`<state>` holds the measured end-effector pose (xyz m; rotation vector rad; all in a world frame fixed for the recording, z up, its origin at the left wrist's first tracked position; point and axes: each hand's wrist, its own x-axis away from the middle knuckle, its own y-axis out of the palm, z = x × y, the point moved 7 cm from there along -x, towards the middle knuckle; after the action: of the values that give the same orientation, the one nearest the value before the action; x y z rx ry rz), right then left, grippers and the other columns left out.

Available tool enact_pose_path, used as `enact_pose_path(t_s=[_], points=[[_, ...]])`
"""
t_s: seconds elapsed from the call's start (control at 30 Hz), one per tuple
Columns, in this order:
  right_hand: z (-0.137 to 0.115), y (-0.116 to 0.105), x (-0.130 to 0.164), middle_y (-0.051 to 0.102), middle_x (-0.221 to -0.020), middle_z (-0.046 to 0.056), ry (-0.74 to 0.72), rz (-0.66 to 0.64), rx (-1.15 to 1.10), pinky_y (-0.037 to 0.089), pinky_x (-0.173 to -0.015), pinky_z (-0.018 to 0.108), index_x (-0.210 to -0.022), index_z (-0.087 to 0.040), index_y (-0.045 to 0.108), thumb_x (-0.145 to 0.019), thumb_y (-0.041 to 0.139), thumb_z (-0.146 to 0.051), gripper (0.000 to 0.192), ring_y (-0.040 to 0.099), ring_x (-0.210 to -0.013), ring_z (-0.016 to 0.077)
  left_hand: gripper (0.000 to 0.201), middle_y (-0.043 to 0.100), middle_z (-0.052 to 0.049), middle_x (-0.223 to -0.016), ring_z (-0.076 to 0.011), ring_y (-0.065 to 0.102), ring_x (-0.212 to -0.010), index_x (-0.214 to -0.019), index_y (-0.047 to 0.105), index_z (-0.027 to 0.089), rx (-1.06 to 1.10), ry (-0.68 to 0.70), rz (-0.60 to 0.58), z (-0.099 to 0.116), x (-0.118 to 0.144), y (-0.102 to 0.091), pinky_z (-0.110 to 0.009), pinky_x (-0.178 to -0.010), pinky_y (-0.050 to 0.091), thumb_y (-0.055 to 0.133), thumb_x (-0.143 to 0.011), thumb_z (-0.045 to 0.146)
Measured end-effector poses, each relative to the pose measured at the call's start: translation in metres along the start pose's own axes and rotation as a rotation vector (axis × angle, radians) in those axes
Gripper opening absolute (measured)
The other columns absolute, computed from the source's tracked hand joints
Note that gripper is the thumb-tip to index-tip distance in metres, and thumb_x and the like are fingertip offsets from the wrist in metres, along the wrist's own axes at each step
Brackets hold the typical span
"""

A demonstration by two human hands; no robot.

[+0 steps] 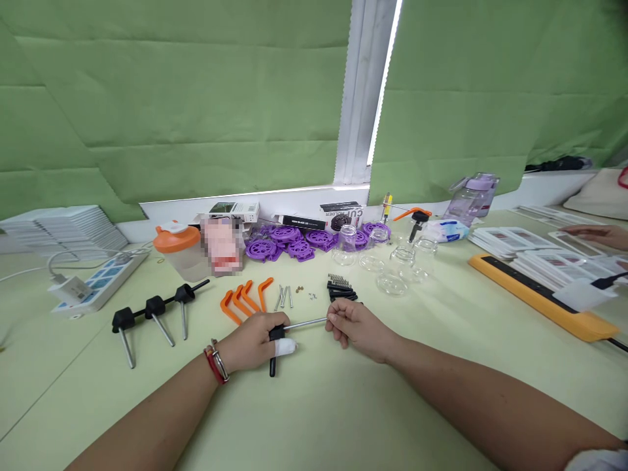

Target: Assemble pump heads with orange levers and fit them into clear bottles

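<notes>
A: Left hand (255,340) clenched round black handle (273,350); right hand (356,327) pinching metal rod (305,322) at far end, just above table (343,418).

B: Risk noted: rod likely to skew or slip. Cause: bandaged fingertip weakening grip.

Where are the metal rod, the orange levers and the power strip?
metal rod (305,322), head view, bare middle between the hands.
orange levers (244,297), head view, middle lever's arm.
power strip (101,282), head view, top face.
</notes>
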<state>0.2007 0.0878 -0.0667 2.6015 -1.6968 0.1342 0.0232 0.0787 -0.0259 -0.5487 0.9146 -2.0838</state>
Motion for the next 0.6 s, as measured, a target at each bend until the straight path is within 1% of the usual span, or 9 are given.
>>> enact_pose_path(t_s=[0.2,0.3,0.37,0.5,0.6], points=[[-0.0021,0.0006,0.0002,0.056,-0.069,0.0,0.016,0.004,0.039,0.042,-0.047,0.022,-0.076,-0.018,0.051,-0.082,0.053,-0.05,0.033,0.049,-0.054,0.0085,0.035,0.05,0.002,-0.067,-0.0115,0.043,-0.06,-0.082,0.057,0.017,-0.002,-0.007,-0.003,0.0,0.0,-0.0003,-0.021,-0.052,0.033,0.056,-0.077,0.051],[-0.0028,0.0012,0.0006,0.055,-0.068,0.0,0.016,0.006,0.052,0.042,-0.047,0.023,-0.075,-0.017,0.051,-0.083,0.051,-0.05,0.034,0.049,-0.054,0.0086,0.035,0.05,0.002,-0.069,-0.0116,0.043,-0.061,-0.084,0.057,0.017,0.001,-0.008,-0.01,0.0005,0.0002,-0.0002,-0.021,-0.053,0.034,0.055,-0.078,0.051],[-0.0026,0.0012,0.001,0.056,-0.071,0.0,0.011,0.007,0.045,0.042,-0.047,0.023,-0.078,-0.017,0.051,-0.083,0.051,-0.049,0.032,0.049,-0.054,0.0087,0.036,0.051,0.002,-0.069,-0.0116,0.043,-0.061,-0.085,0.057,0.017,0.001,-0.009,-0.01,0.0004,0.0002,-0.0002,-0.021,-0.053,0.034,0.055,-0.078,0.051],[-0.0013,0.0009,0.0017,0.057,-0.077,0.001,0.005,-0.003,0.001,0.042,-0.047,0.022,-0.091,-0.019,0.048,-0.081,0.057,-0.041,0.026,0.05,-0.058,0.0095,0.035,0.051,0.002,-0.07,-0.0116,0.044,-0.062,-0.085,0.058,0.017,-0.007,-0.003,-0.01,0.0005,-0.0002,-0.0001,-0.021,-0.054,0.035,0.056,-0.078,0.05],[-0.0009,0.0014,0.0018,0.057,-0.076,0.0,0.007,-0.016,0.007,0.042,-0.047,0.022,-0.089,-0.02,0.047,-0.08,0.058,-0.036,0.021,0.05,-0.059,0.0094,0.034,0.051,0.002,-0.071,-0.0117,0.044,-0.062,-0.086,0.058,0.016,-0.016,0.001,-0.011,0.0004,-0.0005,-0.0001,-0.022,-0.055,0.035,0.056,-0.079,0.049]])
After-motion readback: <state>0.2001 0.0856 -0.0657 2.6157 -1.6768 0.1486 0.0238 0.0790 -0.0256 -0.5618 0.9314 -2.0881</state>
